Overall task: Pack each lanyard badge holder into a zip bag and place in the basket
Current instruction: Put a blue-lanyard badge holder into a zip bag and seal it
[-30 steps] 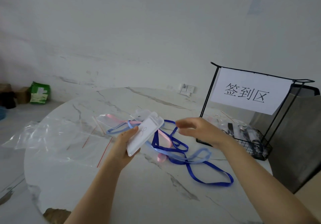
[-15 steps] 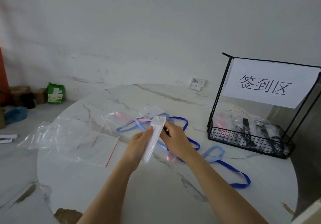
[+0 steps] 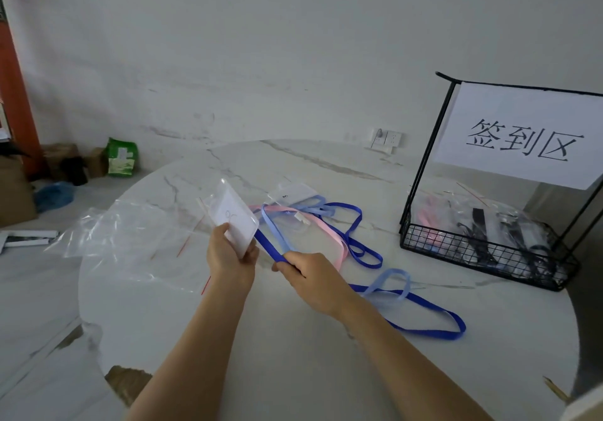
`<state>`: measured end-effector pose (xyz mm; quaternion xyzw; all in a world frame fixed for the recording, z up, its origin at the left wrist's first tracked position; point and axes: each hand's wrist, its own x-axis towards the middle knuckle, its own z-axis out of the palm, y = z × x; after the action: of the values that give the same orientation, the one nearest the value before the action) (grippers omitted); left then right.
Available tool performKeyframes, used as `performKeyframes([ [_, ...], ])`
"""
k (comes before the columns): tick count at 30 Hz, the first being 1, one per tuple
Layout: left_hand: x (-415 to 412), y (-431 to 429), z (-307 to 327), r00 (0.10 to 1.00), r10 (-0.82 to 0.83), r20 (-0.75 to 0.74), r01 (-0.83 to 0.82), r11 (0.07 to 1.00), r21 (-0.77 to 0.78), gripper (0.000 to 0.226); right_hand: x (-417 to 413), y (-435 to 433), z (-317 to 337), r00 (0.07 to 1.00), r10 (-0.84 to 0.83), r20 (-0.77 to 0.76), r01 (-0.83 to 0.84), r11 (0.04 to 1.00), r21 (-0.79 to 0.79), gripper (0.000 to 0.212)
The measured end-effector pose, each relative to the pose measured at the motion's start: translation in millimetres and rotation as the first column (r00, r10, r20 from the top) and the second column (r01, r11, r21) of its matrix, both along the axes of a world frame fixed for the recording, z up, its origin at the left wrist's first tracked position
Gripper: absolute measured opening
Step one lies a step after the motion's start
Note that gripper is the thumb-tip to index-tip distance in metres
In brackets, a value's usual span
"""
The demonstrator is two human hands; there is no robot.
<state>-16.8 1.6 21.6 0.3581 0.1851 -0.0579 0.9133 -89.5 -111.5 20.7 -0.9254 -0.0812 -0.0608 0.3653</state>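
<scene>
My left hand [image 3: 230, 259] holds a clear white badge holder [image 3: 233, 216] upright above the round marble table [image 3: 293, 339]. Its dark blue lanyard [image 3: 421, 324] runs from the holder into my right hand [image 3: 310, 275], which pinches the strap close beside the left hand; the rest trails in a loop to the right. A pink lanyard [image 3: 313, 224], a light blue lanyard [image 3: 390, 278] and another badge holder [image 3: 292, 193] lie tangled behind. Clear zip bags [image 3: 130, 241] with red seals lie to the left. The black wire basket [image 3: 489, 257] at right holds several bagged lanyards.
A white paper sign [image 3: 522, 136] with black characters hangs on the basket's tall frame. Cardboard boxes [image 3: 62, 159], a green packet [image 3: 122, 157] and a blue bag [image 3: 54, 193] sit on the floor at far left. A wall socket [image 3: 386, 138] is behind the table.
My right hand came in from the right, met the holder, then slid onto the dark blue strap. The left hand turned the holder from edge-on to face-on and raised it slightly.
</scene>
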Motion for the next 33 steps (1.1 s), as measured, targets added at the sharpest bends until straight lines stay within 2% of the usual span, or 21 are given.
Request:
performKeyframes([
  [2, -0.2, -0.6, 2.0, 0.999, 0.035, 0.029, -0.036, 0.999, 0.029, 0.008, -1.8, -1.1, 0.4, 0.999, 0.005, -0.039, -0.004, 1.000, 0.030, 0.024],
  [7, -1.2, -1.8, 0.7, 0.978, 0.062, 0.198, -0.105, 0.972, 0.211, 0.009, -5.8, -4.8, 7.2, 0.993, 0.034, -0.112, -0.017, 0.989, 0.148, 0.026],
  [10, -2.1, -3.8, -0.4, 0.960, 0.068, 0.273, -0.150, 0.945, 0.292, 0.005, -8.7, -6.8, 10.9, 0.985, 0.069, -0.156, -0.023, 0.960, 0.278, 0.026],
  [13, -2.0, -5.2, -1.9, 0.941, 0.070, 0.330, -0.204, 0.897, 0.392, 0.010, -10.7, -14.1, 15.0, 0.973, 0.122, -0.198, -0.015, 0.884, 0.468, 0.029],
  [15, -2.2, -6.8, -2.7, 0.925, 0.066, 0.375, -0.245, 0.856, 0.455, 0.017, -11.4, -22.5, 17.3, 0.959, 0.174, -0.223, -0.009, 0.807, 0.591, 0.031],
  [18, -7.4, -9.9, -0.7, 0.887, 0.036, 0.461, -0.309, 0.788, 0.533, 0.007, -10.8, -34.2, 15.4, 0.933, 0.271, -0.235, -0.020, 0.693, 0.720, 0.034],
  [21, -12.4, -11.4, 1.6, 0.860, 0.025, 0.509, -0.379, 0.700, 0.606, 0.011, -10.8, -40.2, 13.4, 0.904, 0.389, -0.176, -0.091, 0.578, 0.811, 0.031],
  [24, -15.7, -11.4, 2.9, 0.854, 0.027, 0.520, -0.418, 0.631, 0.653, 0.018, -11.2, -45.9, 15.0, 0.856, 0.517, -0.017, -0.215, 0.385, 0.898, 0.020],
  [27, -17.0, -12.0, 2.6, 0.857, 0.013, 0.515, -0.420, 0.595, 0.685, 0.023, -7.1, -54.0, 15.3, 0.721, 0.653, 0.232, -0.386, 0.101, 0.917, 0.018],
  [29, -18.0, -12.2, 2.6, 0.864, -0.010, 0.503, -0.408, 0.571, 0.712, 0.023, -4.4, -59.5, 16.7, 0.652, 0.665, 0.364, -0.431, -0.070, 0.900, 0.024],
  [31, -18.9, -11.8, 2.5, 0.861, -0.043, 0.507, -0.406, 0.543, 0.735, 0.023, -3.9, -65.4, 18.1, 0.642, 0.636, 0.428, -0.431, -0.163, 0.888, 0.027],
  [33, -18.5, -11.8, 1.7, 0.855, -0.087, 0.511, -0.401, 0.513, 0.759, 0.023, -4.6, -70.8, 19.1, 0.666, 0.598, 0.446, -0.424, -0.188, 0.886, 0.029],
])
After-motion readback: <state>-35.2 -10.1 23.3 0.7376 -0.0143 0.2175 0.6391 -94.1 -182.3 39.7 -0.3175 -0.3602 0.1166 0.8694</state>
